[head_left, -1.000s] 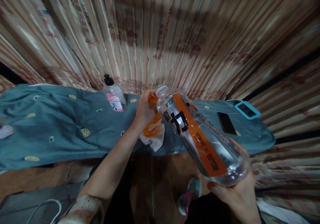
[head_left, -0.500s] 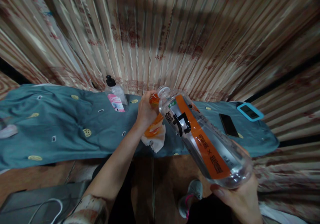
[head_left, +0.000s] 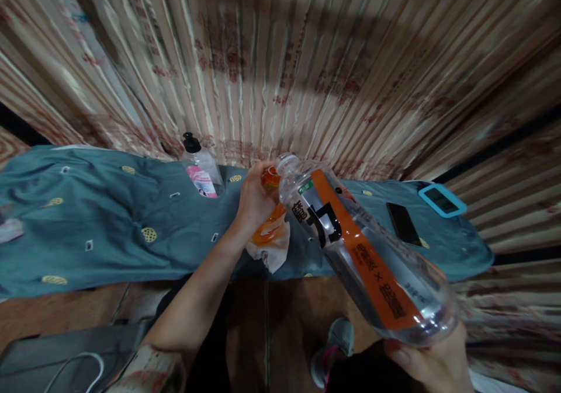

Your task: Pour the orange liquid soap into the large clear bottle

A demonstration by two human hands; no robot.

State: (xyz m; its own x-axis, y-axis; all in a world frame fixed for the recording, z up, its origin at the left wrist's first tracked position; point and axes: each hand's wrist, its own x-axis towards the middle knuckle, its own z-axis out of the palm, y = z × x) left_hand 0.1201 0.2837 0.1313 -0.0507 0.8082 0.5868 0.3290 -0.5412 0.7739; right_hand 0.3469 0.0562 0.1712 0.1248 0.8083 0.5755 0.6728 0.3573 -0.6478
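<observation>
My left hand [head_left: 255, 197] is wrapped around the upper part of an orange bottle [head_left: 268, 229], which stands upright on a crumpled white tissue [head_left: 272, 257]. In my right hand [head_left: 432, 355] is the base of a large clear plastic bottle [head_left: 363, 253] with an orange and silver label. That bottle is tilted, its open neck down at the mouth of the orange bottle. Whether the two rims touch I cannot tell. No liquid is plainly visible in the clear bottle.
A clear pump bottle [head_left: 202, 174] with a black top and pink label stands left on the teal cloth [head_left: 109, 218]. To the right lie a black phone [head_left: 403, 223] and a blue-framed device [head_left: 442, 200]. A pleated curtain [head_left: 263, 60] hangs behind.
The base of the clear bottle has shifted slightly right and down with my right hand. My left hand stays around the orange bottle.
</observation>
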